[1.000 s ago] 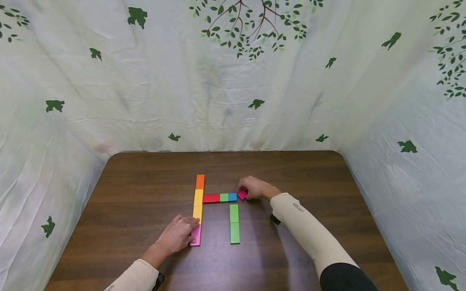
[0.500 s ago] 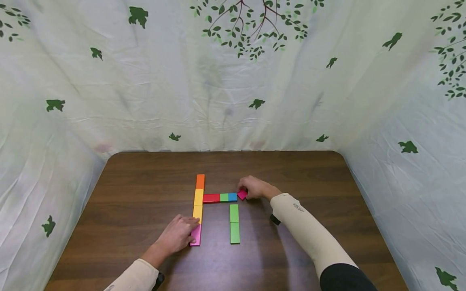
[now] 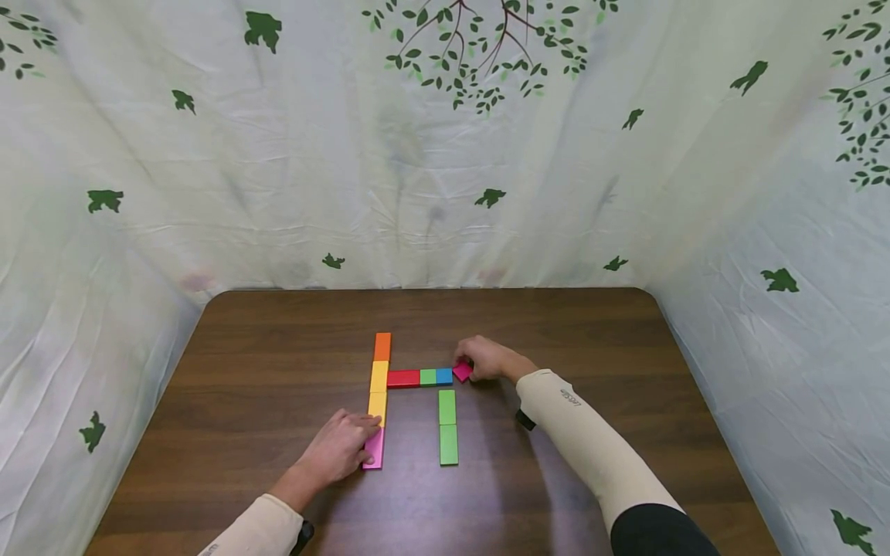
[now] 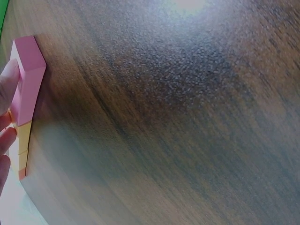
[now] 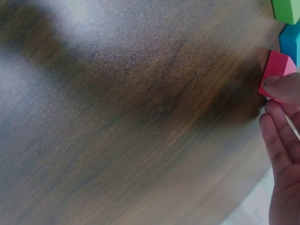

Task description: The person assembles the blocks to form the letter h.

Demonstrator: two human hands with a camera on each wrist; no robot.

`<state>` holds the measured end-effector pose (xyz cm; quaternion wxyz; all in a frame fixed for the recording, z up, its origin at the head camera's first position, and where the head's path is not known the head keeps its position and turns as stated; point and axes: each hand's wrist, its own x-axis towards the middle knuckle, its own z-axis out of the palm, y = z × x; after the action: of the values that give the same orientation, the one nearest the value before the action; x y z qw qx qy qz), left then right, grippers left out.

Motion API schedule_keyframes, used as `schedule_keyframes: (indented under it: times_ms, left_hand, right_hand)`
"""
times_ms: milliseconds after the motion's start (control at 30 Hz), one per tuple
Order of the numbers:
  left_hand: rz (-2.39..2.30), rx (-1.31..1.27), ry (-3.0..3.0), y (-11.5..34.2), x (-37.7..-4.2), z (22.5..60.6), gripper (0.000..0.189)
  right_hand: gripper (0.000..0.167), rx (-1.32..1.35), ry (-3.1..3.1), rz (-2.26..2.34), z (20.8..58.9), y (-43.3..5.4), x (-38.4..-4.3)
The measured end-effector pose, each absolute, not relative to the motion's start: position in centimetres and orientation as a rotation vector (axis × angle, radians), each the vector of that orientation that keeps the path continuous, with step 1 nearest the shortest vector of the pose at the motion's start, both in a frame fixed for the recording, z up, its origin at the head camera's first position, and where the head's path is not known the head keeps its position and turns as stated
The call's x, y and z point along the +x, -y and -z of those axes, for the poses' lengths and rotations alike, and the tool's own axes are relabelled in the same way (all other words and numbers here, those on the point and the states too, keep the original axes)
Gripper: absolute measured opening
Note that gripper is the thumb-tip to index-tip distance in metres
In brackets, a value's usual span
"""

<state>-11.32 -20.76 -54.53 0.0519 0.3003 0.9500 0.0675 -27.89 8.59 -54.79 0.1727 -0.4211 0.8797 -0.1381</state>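
My right hand [image 3: 487, 358] pinches a small dark pink block [image 3: 462, 373] between thumb and fingers. That block sits turned at an angle beside the blue block [image 3: 443, 377], the end of a row with a green block [image 3: 427, 378] and a red block [image 3: 403, 379]. My left hand [image 3: 338, 445] rests on the long column's near end. Its thumb [image 4: 8, 82] touches the light pink block [image 4: 33, 84], and a fingertip lies near the joint with the yellow block [image 3: 378, 405]. Another yellow block [image 3: 378, 377] and an orange block [image 3: 382, 347] continue the column.
Two green blocks [image 3: 448, 428] lie end to end below the blue block, separated from it by a gap. The brown wooden table [image 3: 591, 324] has rounded far corners. A white curtain [image 3: 313, 170] with green leaf prints surrounds its back and sides.
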Motion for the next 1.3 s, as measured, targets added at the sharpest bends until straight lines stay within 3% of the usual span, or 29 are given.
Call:
schedule_keyframes:
  times_ms: [667,1100,1300]
  left_hand:
    - [-0.222,0.882,-2.872,20.7,-11.3,54.3,0.042]
    - [-0.212,0.876,-2.877,20.8,-11.4,54.4,0.042]
    - [-0.221,0.886,-2.879,20.9,-11.4,54.5,0.042]
  right_hand:
    - [0.038,-1.028,-2.49,0.381,53.3,-9.2,-27.0]
    - [0.042,-1.021,-2.483,0.247,51.0,-7.6,-24.0]
    - [0.055,-0.973,-2.45,0.22,50.9,-6.5,-22.0]
